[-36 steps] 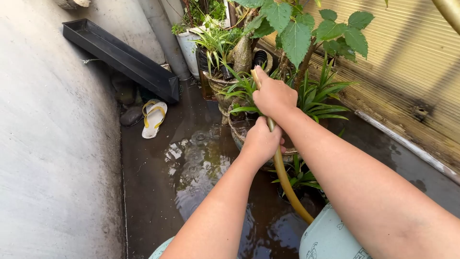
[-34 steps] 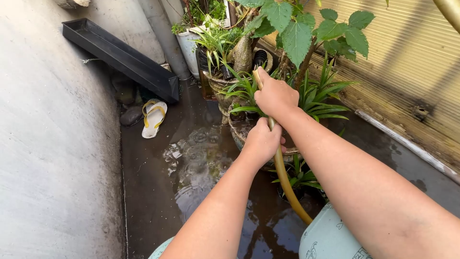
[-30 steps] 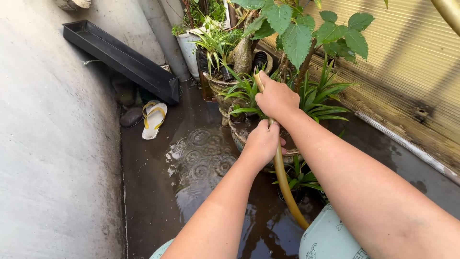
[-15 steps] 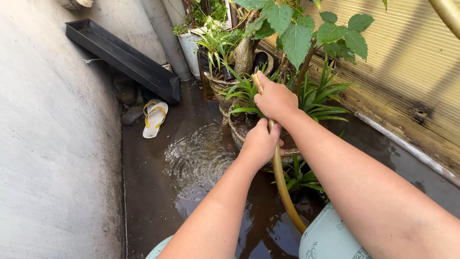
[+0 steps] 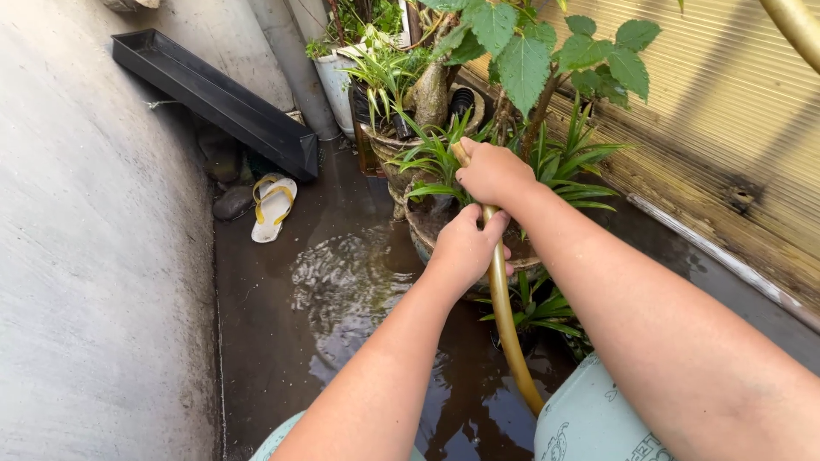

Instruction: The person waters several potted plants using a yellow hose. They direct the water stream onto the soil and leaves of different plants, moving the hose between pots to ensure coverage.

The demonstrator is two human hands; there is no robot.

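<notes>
Head view looks down on my two hands around the yellow hose (image 5: 504, 316). My right hand (image 5: 494, 173) is clenched near its tip, steering it over the round pot (image 5: 427, 243) of spiky green plants (image 5: 559, 162); my left hand (image 5: 465, 249) grips lower, steadying the length rising past my knee. Rippled water covers the floor (image 5: 342, 282), with a sandal (image 5: 273, 207) near the black tray (image 5: 213, 98) at the wall.
</notes>
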